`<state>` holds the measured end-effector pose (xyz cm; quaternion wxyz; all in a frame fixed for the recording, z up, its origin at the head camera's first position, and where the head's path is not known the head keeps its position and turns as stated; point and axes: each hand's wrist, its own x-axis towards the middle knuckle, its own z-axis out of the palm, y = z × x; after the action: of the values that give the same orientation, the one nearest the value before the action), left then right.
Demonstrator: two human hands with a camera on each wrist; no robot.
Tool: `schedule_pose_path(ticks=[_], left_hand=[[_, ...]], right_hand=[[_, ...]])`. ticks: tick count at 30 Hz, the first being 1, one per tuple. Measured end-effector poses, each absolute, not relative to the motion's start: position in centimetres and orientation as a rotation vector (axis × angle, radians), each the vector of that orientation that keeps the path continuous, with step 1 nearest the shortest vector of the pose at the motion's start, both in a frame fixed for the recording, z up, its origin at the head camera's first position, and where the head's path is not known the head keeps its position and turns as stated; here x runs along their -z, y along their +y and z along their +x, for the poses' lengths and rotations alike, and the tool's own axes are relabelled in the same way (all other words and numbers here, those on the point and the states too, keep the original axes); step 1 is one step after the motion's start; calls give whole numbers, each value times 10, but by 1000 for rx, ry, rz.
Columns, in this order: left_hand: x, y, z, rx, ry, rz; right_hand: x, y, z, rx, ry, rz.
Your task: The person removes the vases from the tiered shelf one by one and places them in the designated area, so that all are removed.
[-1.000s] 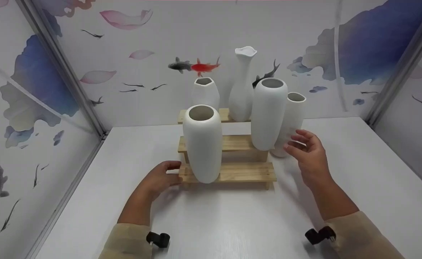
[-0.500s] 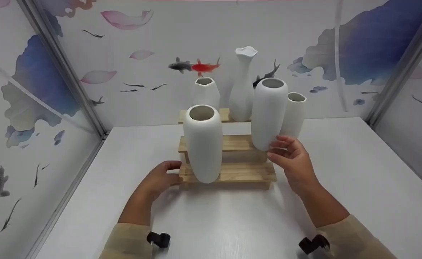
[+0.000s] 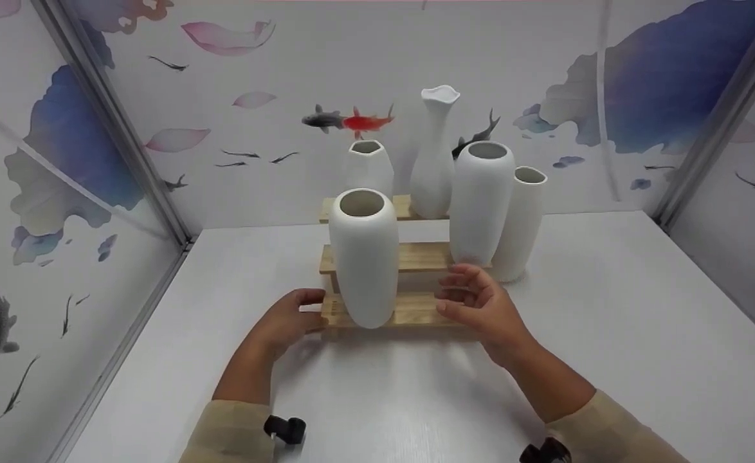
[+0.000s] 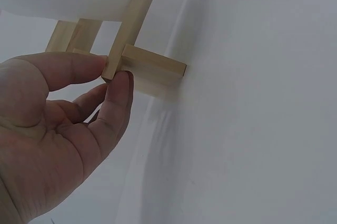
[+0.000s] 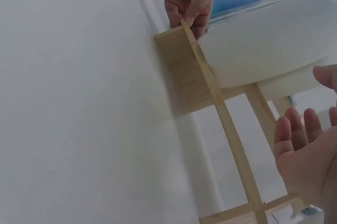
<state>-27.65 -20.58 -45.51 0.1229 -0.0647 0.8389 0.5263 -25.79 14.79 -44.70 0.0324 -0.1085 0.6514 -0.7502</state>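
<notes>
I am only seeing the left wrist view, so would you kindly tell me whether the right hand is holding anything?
Observer: No, the right hand is empty; its fingers curve loosely with nothing between them and the thumb.
Operator: Thank you. Is anything standing beside the wooden stand, rather than on it?
Observer: Yes, the head view shows one white vase upright on the table, just past the stand's right end.
</notes>
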Motion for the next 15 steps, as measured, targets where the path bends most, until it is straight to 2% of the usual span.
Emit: schedule_pose_path(ticks=[15], left_hand=[[458, -205, -278, -1589, 2414, -159]], right_hand=[[452, 114, -264, 2195, 1962, -372]])
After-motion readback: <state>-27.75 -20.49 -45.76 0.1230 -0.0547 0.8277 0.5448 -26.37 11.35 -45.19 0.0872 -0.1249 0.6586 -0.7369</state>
